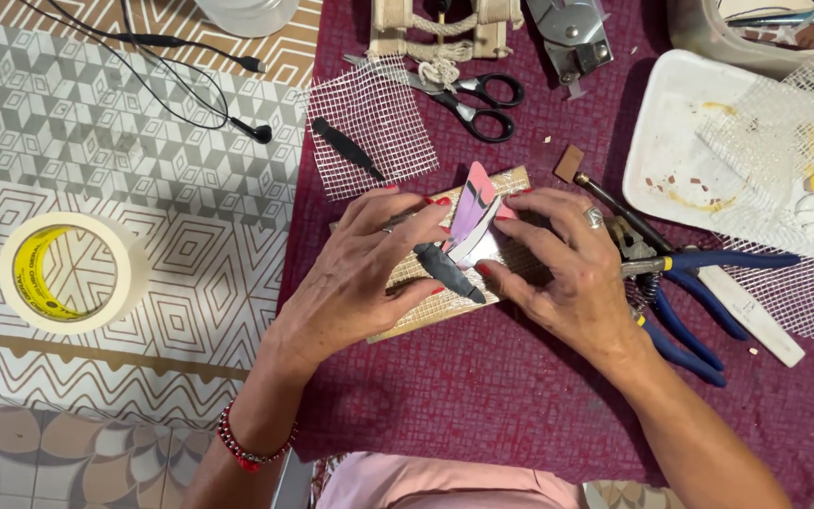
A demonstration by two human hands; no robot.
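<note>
We are logging: pink feather-shaped mosaic pieces point(473, 212) lying on a mesh-covered wooden board point(426, 316); cream tape roll point(73, 273) sitting far left; black-handled scissors point(478, 102) lying behind; blue-handled pliers point(699, 302) resting right, before a white foam tray point(671, 141).

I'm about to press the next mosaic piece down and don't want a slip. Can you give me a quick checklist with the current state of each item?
1. Left hand steadies the wooden board: ok.
2. Right hand on the pink and grey pieces: ok.
3. Dark leaf-shaped piece seated flat: cannot tell.
4. Blue-handled nippers beside the right hand, not under it: ok.
5. Scissors away from both hands: ok.
6. Glue under the pieces: cannot tell.
</note>
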